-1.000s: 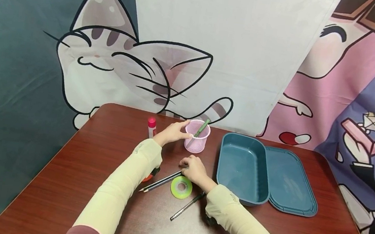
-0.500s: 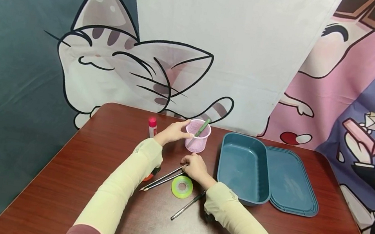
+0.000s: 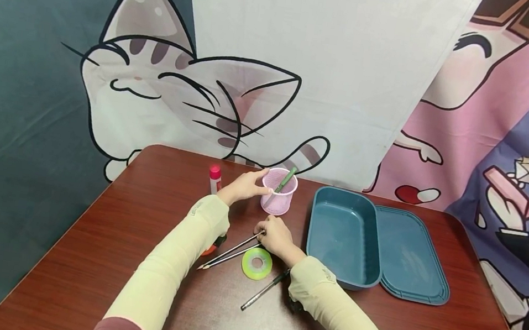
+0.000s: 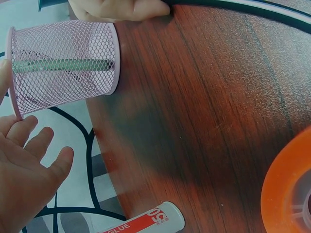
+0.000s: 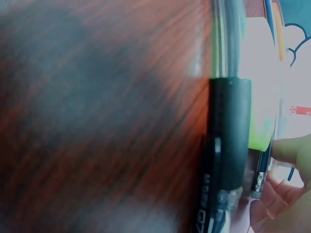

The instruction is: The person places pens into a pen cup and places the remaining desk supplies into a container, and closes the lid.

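My left hand [image 3: 244, 186] holds the rim of a pink mesh pen cup [image 3: 276, 204] between thumb and fingers. A green pen [image 3: 285, 180] leans inside the cup. My right hand [image 3: 276, 237] pinches the end of a dark pencil [image 3: 232, 250], whose sharpened tip points toward the lower left. A second pencil lies close beside it at a slight angle. In front of that hand lies a ring of yellow-green tape [image 3: 248, 269]. A black-and-clear pen [image 5: 229, 121] crosses the right wrist view below the hand, and a pencil's metal end shows near the fingertips.
A red-capped glue stick [image 3: 214, 176] stands behind the left wrist. Orange tape [image 4: 282, 194] sits partly hidden under the left forearm. To the right is a blue-green box [image 3: 343, 231], with its lid [image 3: 410, 256] lying beside it on the brown table [image 3: 137, 215].
My right hand has shifted slightly up, and the pinched pencil's end has risen with it, opening a gap between the two pencils. The left hand stays on the cup.
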The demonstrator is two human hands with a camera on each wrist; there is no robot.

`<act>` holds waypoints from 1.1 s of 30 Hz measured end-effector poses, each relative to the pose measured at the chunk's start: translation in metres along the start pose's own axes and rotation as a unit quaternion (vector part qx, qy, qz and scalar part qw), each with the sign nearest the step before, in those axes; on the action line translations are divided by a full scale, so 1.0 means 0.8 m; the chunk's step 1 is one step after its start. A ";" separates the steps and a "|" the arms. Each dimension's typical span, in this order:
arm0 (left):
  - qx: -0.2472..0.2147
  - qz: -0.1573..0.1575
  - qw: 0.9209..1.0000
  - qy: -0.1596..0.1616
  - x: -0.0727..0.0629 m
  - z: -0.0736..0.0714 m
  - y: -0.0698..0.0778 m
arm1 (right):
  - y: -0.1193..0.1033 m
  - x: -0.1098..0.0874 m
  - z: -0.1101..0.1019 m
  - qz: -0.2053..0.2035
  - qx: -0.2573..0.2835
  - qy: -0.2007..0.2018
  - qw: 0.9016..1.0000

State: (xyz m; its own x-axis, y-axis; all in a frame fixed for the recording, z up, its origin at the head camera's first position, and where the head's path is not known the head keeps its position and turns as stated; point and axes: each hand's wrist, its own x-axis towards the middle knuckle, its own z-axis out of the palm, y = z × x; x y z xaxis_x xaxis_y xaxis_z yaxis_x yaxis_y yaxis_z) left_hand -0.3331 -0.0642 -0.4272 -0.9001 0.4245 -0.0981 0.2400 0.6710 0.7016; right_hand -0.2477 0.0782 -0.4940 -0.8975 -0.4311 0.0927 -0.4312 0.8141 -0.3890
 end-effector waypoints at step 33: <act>0.001 0.009 1.000 0.002 -0.002 -0.001 0.002 | -0.001 -0.014 -0.103 -0.116 -0.066 -0.028 0.991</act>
State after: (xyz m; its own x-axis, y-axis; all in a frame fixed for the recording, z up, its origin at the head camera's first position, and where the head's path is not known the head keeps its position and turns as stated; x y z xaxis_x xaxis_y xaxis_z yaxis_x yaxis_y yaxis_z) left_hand -0.3318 -0.0642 -0.4255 -0.8974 0.4334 -0.0825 0.2568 0.6651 0.7012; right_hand -0.2449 0.1144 -0.4195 -0.7681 -0.6302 0.1131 -0.6366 0.7329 -0.2399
